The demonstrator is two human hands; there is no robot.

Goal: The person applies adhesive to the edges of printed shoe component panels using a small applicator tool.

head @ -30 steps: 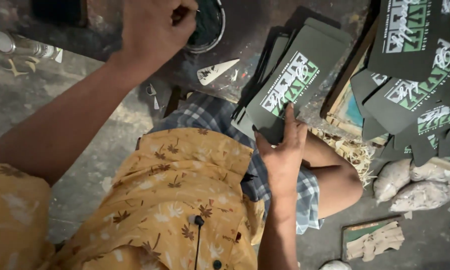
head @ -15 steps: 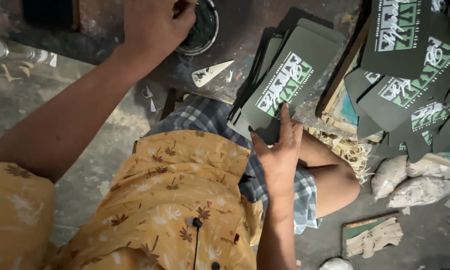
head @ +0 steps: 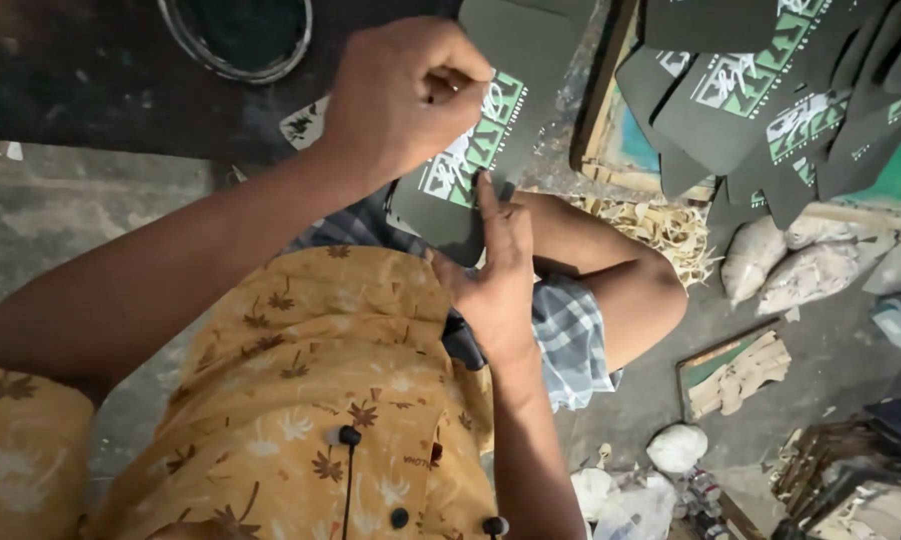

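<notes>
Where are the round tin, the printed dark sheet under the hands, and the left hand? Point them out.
round tin (head: 232,40), head view, on its dark inside
printed dark sheet (head: 448,180), head view, on the print
left hand (head: 405,90), head view, on its back

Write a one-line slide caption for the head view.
Seated person's left hand closes over a dark printed sheet on the lap while the right hand steadies its lower edge.

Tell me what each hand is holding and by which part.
The right hand steadies the dark printed sheet by its lower edge, fingers flat on it. The left hand is fisted over the sheet's print; whether it grips anything cannot be told.
</notes>
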